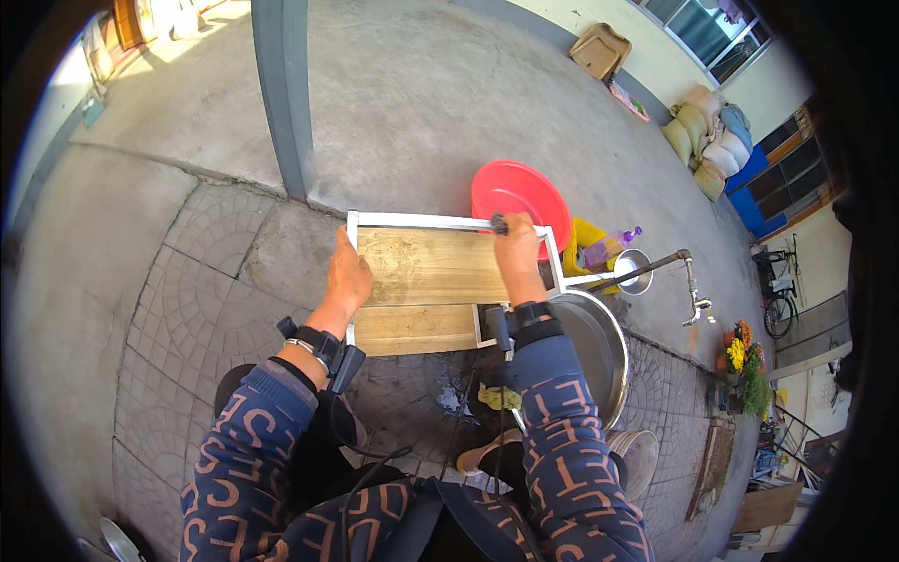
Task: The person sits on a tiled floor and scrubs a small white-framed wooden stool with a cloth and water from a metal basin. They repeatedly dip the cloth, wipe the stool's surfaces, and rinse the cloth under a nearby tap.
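A white-framed piece with bare wooden boards point(428, 267) is held up in front of me, over the wet paving. My left hand point(347, 274) grips its left side rail, the thumb lying over the wood. My right hand point(521, 256) is at the top rail near the right corner, with a dark scouring pad point(499, 223) pinched in its fingers. The pad touches or nearly touches the rail. Just right of the frame stands a wide metal basin point(597, 351) of greyish water, partly hidden by my right forearm. A yellowish cloth or sponge point(497, 397) lies by the basin's left edge.
Behind the frame sits a red plastic basin point(520, 190). Beside it are a yellow container point(583, 239), a purple bottle point(605, 247) and a metal ladle point(633, 270). A pipe tap point(697, 305) rises on the right. A grey post point(284, 105) stands ahead; a bucket point(635, 460) is at lower right.
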